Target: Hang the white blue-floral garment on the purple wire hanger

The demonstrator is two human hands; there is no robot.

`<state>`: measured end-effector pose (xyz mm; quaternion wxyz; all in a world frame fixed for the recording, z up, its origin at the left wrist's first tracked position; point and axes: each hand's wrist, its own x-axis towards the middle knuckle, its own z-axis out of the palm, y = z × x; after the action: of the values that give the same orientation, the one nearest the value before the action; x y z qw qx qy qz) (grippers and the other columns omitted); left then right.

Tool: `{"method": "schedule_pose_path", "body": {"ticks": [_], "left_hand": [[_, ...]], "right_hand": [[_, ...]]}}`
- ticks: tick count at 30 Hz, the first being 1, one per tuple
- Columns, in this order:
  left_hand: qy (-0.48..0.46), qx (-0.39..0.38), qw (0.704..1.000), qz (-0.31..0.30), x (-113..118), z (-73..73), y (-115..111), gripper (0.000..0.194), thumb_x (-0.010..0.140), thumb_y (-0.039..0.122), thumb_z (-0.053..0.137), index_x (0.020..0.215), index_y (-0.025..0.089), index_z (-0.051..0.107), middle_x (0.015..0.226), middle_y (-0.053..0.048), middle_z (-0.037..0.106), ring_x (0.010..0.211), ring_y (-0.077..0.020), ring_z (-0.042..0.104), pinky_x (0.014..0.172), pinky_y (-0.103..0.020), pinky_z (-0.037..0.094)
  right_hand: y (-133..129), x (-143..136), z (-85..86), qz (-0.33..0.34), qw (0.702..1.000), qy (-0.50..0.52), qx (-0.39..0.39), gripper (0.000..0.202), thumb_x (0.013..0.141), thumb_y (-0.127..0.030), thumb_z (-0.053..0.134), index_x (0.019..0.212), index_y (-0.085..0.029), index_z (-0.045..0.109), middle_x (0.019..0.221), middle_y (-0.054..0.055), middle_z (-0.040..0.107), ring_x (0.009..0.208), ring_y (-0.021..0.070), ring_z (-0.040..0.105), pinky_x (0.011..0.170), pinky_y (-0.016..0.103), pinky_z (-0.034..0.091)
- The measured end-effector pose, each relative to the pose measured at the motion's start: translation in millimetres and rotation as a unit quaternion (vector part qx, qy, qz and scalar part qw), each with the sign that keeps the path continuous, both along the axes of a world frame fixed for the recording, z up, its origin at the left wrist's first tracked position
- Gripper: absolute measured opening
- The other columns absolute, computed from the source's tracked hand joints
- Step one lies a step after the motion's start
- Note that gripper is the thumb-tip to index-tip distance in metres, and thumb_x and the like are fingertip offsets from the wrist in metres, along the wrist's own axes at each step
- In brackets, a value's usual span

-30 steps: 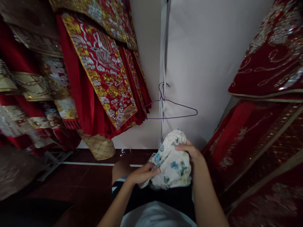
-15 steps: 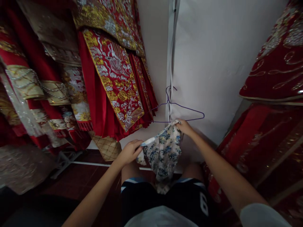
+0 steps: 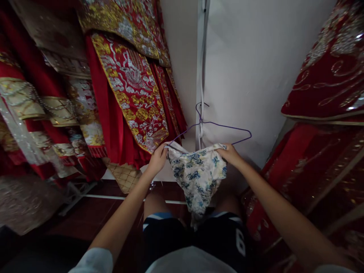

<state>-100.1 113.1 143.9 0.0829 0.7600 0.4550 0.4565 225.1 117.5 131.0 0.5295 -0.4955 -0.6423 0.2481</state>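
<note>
The cloth [image 3: 196, 174], white with blue and yellow flowers, hangs above the person's knees, its top edge stretched between both hands and its lower end gathered narrow. The left hand [image 3: 157, 159] is closed in a pinch on one top corner, thumb and fingers pressed together. The right hand [image 3: 229, 154] grips the opposite corner just as tightly, fingers folded over the edge.

Right above is the purple hanger [image 3: 224, 125], its left arm sloping to the left hand and its lower bar running behind the cloth near the right. Whether either hand touches it cannot be told. Its hook is by a white strip [image 3: 202, 57] along the wall [image 3: 241, 57]. A red skirt [image 3: 133, 91] hangs to the left; a beaded red garment [image 3: 321, 87] hangs farther right.
</note>
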Motion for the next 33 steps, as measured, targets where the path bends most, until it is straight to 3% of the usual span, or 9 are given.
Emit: {"method": "schedule_pose_path", "body": {"ticks": [6, 11, 14, 18, 21, 24, 27, 30, 33], "left_hand": [[-0.012, 0.082, 0.995, 0.047, 51.1, 26.3, 26.8, 0.02, 0.087, 0.014, 0.041, 0.096, 0.019, 0.057, 0.096, -0.006, 0.065, 0.093, -0.0205, 0.06, 0.086, -0.032, 0.044], [0.085, 0.102, 0.988, 0.083, 79.4, 49.8, 34.6, 0.023, 0.093, 0.02, 0.043, 0.112, 0.022, 0.055, 0.099, -0.007, 0.068, 0.091, -0.024, 0.063, 0.078, -0.032, 0.042], [0.103, 0.094, 0.987, 0.075, 75.9, 56.0, 34.3, 0.023, 0.096, 0.026, 0.041, 0.113, 0.024, 0.057, 0.099, -0.006, 0.07, 0.089, -0.0241, 0.064, 0.072, -0.03, 0.04], [0.14, 0.11, 0.982, 0.068, 60.1, 59.6, 37.3, 0.024, 0.097, 0.032, 0.04, 0.099, 0.023, 0.062, 0.093, -0.006, 0.07, 0.083, -0.0231, 0.063, 0.069, -0.029, 0.039], [0.166, 0.132, 0.976, 0.054, 55.7, 65.5, 39.2, 0.024, 0.096, 0.029, 0.04, 0.093, 0.021, 0.063, 0.091, -0.007, 0.067, 0.083, -0.0223, 0.061, 0.07, -0.03, 0.039], [0.187, 0.136, 0.972, 0.052, 55.6, 72.2, 39.0, 0.024, 0.095, 0.028, 0.04, 0.093, 0.02, 0.063, 0.094, -0.008, 0.063, 0.082, -0.0217, 0.059, 0.072, -0.031, 0.04], [0.172, 0.136, 0.972, 0.085, 49.6, 74.9, 41.0, 0.026, 0.095, 0.033, 0.042, 0.095, 0.02, 0.064, 0.103, -0.009, 0.059, 0.083, -0.021, 0.058, 0.073, -0.031, 0.042], [0.111, 0.138, 0.982, 0.064, 36.3, 72.3, 46.9, 0.029, 0.095, 0.037, 0.044, 0.099, 0.019, 0.066, 0.106, -0.009, 0.06, 0.093, -0.0216, 0.059, 0.083, -0.031, 0.044], [0.055, 0.124, 0.991, 0.002, 23.7, 67.7, 52.0, 0.034, 0.095, 0.039, 0.044, 0.112, 0.018, 0.065, 0.11, -0.009, 0.065, 0.101, -0.0215, 0.059, 0.091, -0.03, 0.044]], "right_hand": [[3.3, -19.3, -12.7, 0.006, 0.999, 0.04, -0.019, 0.031, 0.067, -0.046, 0.058, 0.055, -0.019, 0.051, 0.049, -0.006, 0.042, 0.053, 0.0104, 0.037, 0.051, 0.023, 0.027], [0.3, -20.5, -12.2, 0.024, 0.999, 0.024, -0.007, 0.028, 0.07, -0.044, 0.054, 0.06, -0.018, 0.057, 0.053, -0.004, 0.049, 0.055, 0.0126, 0.042, 0.053, 0.024, 0.032], [-8.5, -8.6, -7.1, -0.06, 0.995, -0.015, 0.073, 0.033, 0.071, -0.035, 0.057, 0.098, -0.018, 0.067, 0.067, 0.0, 0.061, 0.062, 0.0167, 0.051, 0.06, 0.026, 0.038], [-10.6, 22.2, 3.3, -0.232, 0.963, -0.077, 0.111, 0.085, 0.068, -0.029, 0.065, 0.147, -0.016, 0.035, 0.08, 0.005, 0.069, 0.069, 0.0234, 0.06, 0.065, 0.03, 0.043], [0.4, 46.2, 15.1, -0.252, 0.954, -0.132, 0.095, 0.073, 0.07, -0.027, 0.065, 0.139, -0.012, 0.049, 0.094, 0.014, 0.072, 0.083, 0.0277, 0.065, 0.071, 0.033, 0.045], [9.9, 61.2, 29.5, -0.249, 0.95, -0.175, 0.076, 0.034, 0.073, -0.023, 0.061, 0.102, -0.011, 0.074, 0.09, 0.016, 0.073, 0.086, 0.0296, 0.066, 0.071, 0.034, 0.045], [8.2, 68.4, 44.1, -0.196, 0.968, -0.143, 0.056, 0.02, 0.068, -0.027, 0.07, 0.076, -0.01, 0.075, 0.072, 0.012, 0.072, 0.077, 0.0284, 0.066, 0.066, 0.033, 0.045], [-0.1, 76.2, 55.5, -0.042, 0.999, -0.013, 0.012, 0.032, 0.056, -0.03, 0.081, 0.08, -0.011, 0.075, 0.078, 0.009, 0.074, 0.077, 0.0253, 0.067, 0.069, 0.033, 0.049], [-5.1, 87.5, 60.0, 0.053, 0.988, 0.103, -0.106, 0.042, 0.046, -0.027, 0.087, 0.084, -0.011, 0.074, 0.08, 0.01, 0.074, 0.073, 0.0248, 0.068, 0.068, 0.036, 0.052]]}}
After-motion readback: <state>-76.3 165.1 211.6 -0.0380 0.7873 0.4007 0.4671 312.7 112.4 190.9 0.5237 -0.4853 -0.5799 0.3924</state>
